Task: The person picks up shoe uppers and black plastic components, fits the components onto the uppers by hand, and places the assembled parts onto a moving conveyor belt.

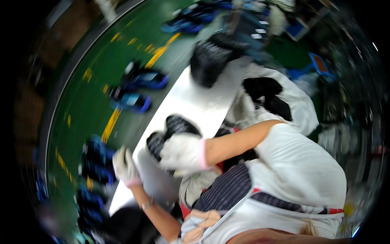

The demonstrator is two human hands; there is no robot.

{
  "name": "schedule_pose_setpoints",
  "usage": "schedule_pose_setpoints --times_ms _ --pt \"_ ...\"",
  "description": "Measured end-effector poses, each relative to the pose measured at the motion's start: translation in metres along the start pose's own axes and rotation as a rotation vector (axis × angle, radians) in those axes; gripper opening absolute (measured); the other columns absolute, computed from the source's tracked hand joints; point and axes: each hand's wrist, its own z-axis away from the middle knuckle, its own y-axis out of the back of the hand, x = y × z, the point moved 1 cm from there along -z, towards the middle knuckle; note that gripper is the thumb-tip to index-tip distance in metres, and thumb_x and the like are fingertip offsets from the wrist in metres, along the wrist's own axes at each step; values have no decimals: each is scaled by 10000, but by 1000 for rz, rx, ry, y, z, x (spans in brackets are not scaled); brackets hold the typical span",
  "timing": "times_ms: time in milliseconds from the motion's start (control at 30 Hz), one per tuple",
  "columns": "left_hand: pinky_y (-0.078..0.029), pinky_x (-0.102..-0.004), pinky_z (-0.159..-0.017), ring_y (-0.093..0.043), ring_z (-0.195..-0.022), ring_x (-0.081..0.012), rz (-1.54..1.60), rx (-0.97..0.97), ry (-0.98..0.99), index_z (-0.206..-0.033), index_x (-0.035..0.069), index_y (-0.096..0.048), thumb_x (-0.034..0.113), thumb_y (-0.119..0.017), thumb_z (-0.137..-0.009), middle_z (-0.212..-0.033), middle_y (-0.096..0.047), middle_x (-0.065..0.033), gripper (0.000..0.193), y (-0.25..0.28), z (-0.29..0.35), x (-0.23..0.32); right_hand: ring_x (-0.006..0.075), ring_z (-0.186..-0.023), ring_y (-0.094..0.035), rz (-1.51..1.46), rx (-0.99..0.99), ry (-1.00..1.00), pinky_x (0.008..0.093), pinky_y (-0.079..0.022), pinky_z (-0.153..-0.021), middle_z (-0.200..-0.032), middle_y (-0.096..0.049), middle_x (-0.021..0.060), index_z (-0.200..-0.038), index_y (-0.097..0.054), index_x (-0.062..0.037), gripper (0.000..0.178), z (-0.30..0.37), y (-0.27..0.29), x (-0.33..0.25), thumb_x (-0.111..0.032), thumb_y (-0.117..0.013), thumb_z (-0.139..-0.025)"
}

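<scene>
"Head view, largest first: what was there?"

"A green floor (99, 61), then the long pale table (219, 95) standing over it. A white sack-like cloth (302, 118) with black pieces on it lay beside the table's right side, and a large black glossy bundle (209, 61) sat at the far end."

"Did that one worry you?"

"Somewhat. The top looked smooth, so a knock could have sent it over the edge."

"And the smaller one?"

"The small black bundle (180, 124) was on the table near its left edge, partly covered by the right hand (183, 152). Whether it was one piece or two, I couldn't tell."

"Was it gripped?"

"The gloved fingers were spread over it, but their tips were hidden, so I couldn't tell. A loose hold, with a slick surface under a cloth glove, might have let it skid to the floor."

"Would the left hand (126, 164) have caught it?"

"Doubtful. It hung by the left edge, apart from the bundle, fingers bent. Blur hid whether it held anything."
</scene>
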Motion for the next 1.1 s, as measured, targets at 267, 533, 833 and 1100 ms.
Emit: schedule_pose_setpoints --times_ms 267,533,833,1100 --pt "-385 -370 -1038 -501 -1197 -258 1547 -380 650 -1431 -20 -328 639 -230 -960 -1342 -492 -181 816 0 -15 75 277 -803 -569 -221 413 -29 393 -473 -683 -810 -568 85 -764 -581 -70 271 10 37 14 -296 -687 -661" --pt "-415 -388 -1009 -524 -1098 -201 1432 -128 663 -1384 60 -402 623 -292 -953 -1143 -556 -89 718 -6 -31 111 346 -934 -612 -522 209 -317 420 -511 -793 -1041 -566 184 -1117 -549 -11 479 0 38 35 -333 -613 -768" --pt "-512 -280 -780 -557 -880 -155 1329 -37 568 -1184 66 -480 550 -415 -963 -973 -553 -56 537 -41 -59 109 347 -841 -639 -377 154 -547 422 -517 -721 -926 -618 189 -994 -591 17 546 -7 39 59 -486 -552 -785" --pt "-470 -294 -871 -545 -1004 -158 1373 -463 352 -1379 45 -387 477 -344 -1008 -1102 -558 -91 571 -63 -85 83 326 -754 -663 -224 155 -593 419 -522 -644 -806 -668 147 -841 -660 -27 487 -3 38 87 -498 -552 -785"
